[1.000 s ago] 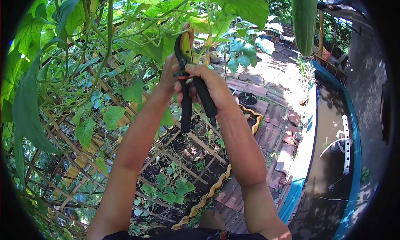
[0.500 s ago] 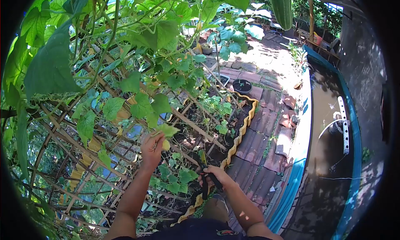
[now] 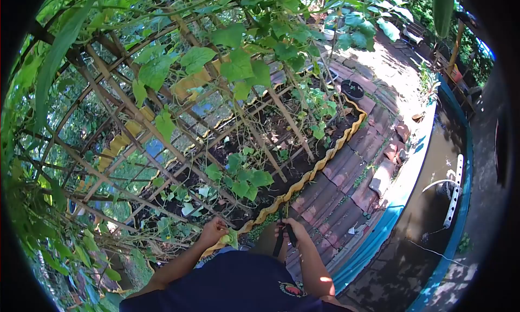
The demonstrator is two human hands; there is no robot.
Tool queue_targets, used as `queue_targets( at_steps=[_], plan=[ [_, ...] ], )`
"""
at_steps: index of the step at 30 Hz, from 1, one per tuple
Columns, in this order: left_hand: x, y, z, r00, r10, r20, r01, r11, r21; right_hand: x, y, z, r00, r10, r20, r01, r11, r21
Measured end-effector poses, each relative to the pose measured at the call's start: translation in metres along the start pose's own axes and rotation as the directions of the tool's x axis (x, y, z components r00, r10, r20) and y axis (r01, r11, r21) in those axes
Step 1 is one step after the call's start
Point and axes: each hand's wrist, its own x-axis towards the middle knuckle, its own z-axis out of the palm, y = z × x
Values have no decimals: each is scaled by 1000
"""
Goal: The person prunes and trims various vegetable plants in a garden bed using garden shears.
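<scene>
My left hand (image 3: 214, 232) is low in front of my body, fingers pinched on a yellowish-green leaf (image 3: 232, 239). The leaf hangs on the right side of the fingers. To the right, my right hand (image 3: 295, 229) is wrapped round pruning shears (image 3: 279, 242) with black handles. Their narrow blades point up and away from me; whether they are parted is too small to tell. Beyond both hands, a low leafy plant (image 3: 244, 181) grows in the dark soil of the garden bed (image 3: 271, 191).
A bamboo trellis (image 3: 187, 163) with climbing vines spans the left side. Wavy yellow edging (image 3: 311, 175) borders the bed beside a path of roof tiles (image 3: 330, 201). At right lies a water-filled pond (image 3: 441, 190) with a blue liner (image 3: 374, 233). A black pot (image 3: 352, 90) stands farther off.
My left hand has come down and toward my body with the leaf still pinched. My right hand keeps hold of the shears, slightly farther right. The view has turned and tilted downward.
</scene>
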Motion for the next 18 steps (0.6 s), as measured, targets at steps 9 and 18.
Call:
queue_targets(
  at_steps=[9, 18],
  plan=[
    [-57, -71, -62, 979, -92, -184, 112, 988, 105, 27, 17, 22, 999, 5, 48, -3, 999, -42],
    [-26, -89, -253, 883, -65, -465, -19, 985, -173, 35, 70, 34, 989, 144, 39, -138, 982, -128]
  ],
)
